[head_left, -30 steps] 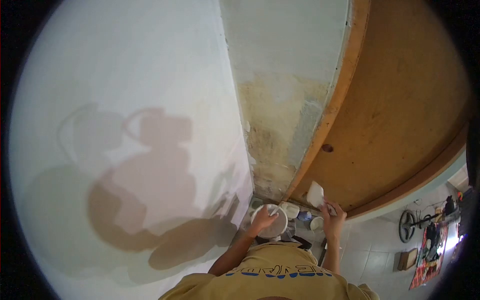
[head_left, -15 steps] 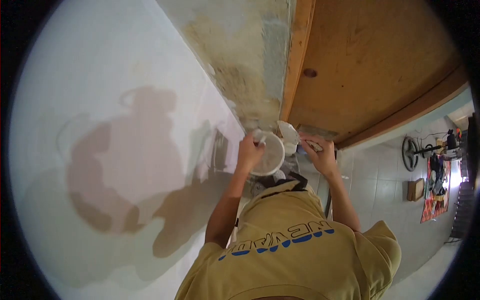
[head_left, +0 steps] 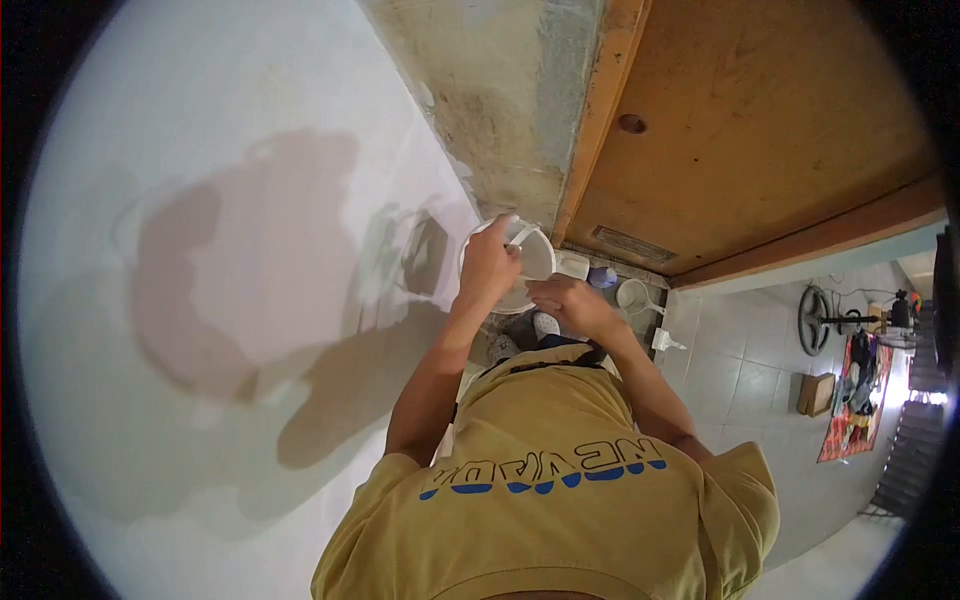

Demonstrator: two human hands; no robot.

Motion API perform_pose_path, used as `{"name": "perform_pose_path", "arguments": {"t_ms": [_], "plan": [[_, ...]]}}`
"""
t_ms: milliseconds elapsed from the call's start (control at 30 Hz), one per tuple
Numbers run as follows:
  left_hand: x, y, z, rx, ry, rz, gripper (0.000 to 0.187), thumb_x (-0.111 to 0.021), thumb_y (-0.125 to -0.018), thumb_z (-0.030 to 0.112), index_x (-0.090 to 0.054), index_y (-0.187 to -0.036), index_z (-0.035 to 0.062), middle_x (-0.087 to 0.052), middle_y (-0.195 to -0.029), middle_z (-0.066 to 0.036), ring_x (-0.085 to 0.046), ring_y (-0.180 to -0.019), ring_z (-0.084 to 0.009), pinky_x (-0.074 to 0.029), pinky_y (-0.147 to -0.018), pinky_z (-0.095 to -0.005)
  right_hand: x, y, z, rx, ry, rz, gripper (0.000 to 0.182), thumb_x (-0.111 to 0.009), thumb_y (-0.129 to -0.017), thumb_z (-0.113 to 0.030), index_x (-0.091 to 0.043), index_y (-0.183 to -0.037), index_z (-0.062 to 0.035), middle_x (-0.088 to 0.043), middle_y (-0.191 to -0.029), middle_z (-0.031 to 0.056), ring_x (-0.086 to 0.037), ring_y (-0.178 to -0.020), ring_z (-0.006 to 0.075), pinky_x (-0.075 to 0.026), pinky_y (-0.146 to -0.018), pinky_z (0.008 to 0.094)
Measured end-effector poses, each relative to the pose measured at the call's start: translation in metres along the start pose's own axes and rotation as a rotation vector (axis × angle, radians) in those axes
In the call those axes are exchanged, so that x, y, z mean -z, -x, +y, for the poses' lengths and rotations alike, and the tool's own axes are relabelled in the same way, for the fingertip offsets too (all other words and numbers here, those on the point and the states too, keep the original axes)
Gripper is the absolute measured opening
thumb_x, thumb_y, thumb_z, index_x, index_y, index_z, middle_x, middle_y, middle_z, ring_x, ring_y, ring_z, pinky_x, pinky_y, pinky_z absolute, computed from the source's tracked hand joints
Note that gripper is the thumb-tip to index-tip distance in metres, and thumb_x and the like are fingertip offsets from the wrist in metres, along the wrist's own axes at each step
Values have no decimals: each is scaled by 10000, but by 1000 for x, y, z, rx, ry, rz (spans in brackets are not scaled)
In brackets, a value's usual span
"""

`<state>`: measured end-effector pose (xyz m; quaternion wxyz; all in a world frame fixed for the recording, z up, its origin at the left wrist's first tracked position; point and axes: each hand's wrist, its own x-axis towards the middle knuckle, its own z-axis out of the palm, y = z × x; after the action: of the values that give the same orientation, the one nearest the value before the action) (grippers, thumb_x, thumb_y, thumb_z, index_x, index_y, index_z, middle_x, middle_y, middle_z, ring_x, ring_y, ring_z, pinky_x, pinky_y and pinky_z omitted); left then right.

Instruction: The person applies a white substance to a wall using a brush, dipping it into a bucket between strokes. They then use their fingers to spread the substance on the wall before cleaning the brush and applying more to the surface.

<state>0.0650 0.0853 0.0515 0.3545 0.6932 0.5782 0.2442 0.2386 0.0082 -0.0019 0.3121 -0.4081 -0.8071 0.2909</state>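
Two bare hands, both raised at a round white plastic bucket point(head_left: 522, 262) held up before the chest. Left hand point(head_left: 487, 268): closed around the bucket's near left rim, fingers curled over the edge, thumb side up. Right hand point(head_left: 566, 302): at the bucket's lower right side, fingers bent inward; whether gripping a tool or only pressing the bucket wall, cannot tell, palm turned away from the camera. Bucket tilted, mouth toward the camera, pale interior showing.

Below the hands: mustard-yellow T-shirt with blue lettering point(head_left: 548, 470), filling the lower middle of the view.

Beyond the bucket: smooth white plastered wall point(head_left: 180, 130) on the left, carrying large grey-brown shadows of head and arms. Next to it, a strip of rough, stained bare cement wall point(head_left: 500, 110), running down to the bucket's far edge. To the right of the strip, an orange-brown wooden door frame point(head_left: 612, 90) and a brown wooden door panel with a small round hole point(head_left: 632, 124).

Floor level, just right of the hands: small white container point(head_left: 572, 265), small blue cup point(head_left: 602, 277), round white bowl point(head_left: 632, 296), all close together near the foot of the door. Farther right: pale tiled floor point(head_left: 760, 330), black wheel-shaped frame point(head_left: 814, 318), brown cardboard box point(head_left: 814, 394), red patterned mat point(head_left: 850, 420) at the far right edge.
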Motion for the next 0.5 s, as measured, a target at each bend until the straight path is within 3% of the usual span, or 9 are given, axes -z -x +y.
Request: {"name": "perform_pose_path", "arguments": {"t_ms": [33, 100, 200, 333, 400, 500], "plan": [[-2, -1, -5, -51, -49, 24, 422, -649, -737, 20, -596, -1155, 27, -666, -860, -211, -653, -825, -361, -508, -746, -420, -6, -7, 3, 7, -3, -10, 220, -626, -801, -25, -643, -1017, 14, -656, -1070, 185, -638, -919, 365, -514, -823, 412], [-6, -2, -11, -91, -93, 54, 397, -662, -741, 29, -605, -1133, 21, -671, -834, -196, -665, -785, -346, -516, -716, -398, -16, -22, 13, -184, 108, -302, 210, -561, -825, -48, -627, -1018, 1, -653, -1018, 197, -625, -935, 368, -508, -810, 422], [-10, 3, -16, -64, -103, 80, 403, -681, -726, 47, -611, -1121, 13, -672, -860, -203, -660, -816, -359, -520, -729, -406, -46, -39, 40, -128, 262, -491, 215, -500, -853, -78, -610, -1024, -8, -636, -993, 217, -607, -958, 380, -494, -815, 435], [-18, 11, -21, -15, -102, 58, 413, -694, -720, 55, -612, -1122, 7, -674, -863, -195, -655, -826, -358, -520, -742, -411, -102, -42, 85, 137, 74, -377, 260, -494, -865, -118, -600, -1082, -23, -615, -1083, 224, -579, -1029, 381, -466, -870, 440], [-21, 18, -22, 11, -94, 59, 410, -696, -721, 57, -613, -1119, 6, -675, -863, -193, -653, -831, -360, -519, -744, -414, -125, -36, 97, 258, 70, -152, 303, -509, -859, -137, -580, -1137, -38, -592, -1154, 220, -554, -1085, 371, -437, -913, 449], [-26, 22, -27, 53, -122, 18, 430, -638, -731, 72, -604, -1160, 67, -670, -959, -191, -630, -922, -365, -505, -802, -458, -142, -31, 111, 202, 63, -247, 315, -524, -847, -139, -576, -1139, -33, -591, -1159, 219, -555, -1084, 371, -440, -910, 450]]}}
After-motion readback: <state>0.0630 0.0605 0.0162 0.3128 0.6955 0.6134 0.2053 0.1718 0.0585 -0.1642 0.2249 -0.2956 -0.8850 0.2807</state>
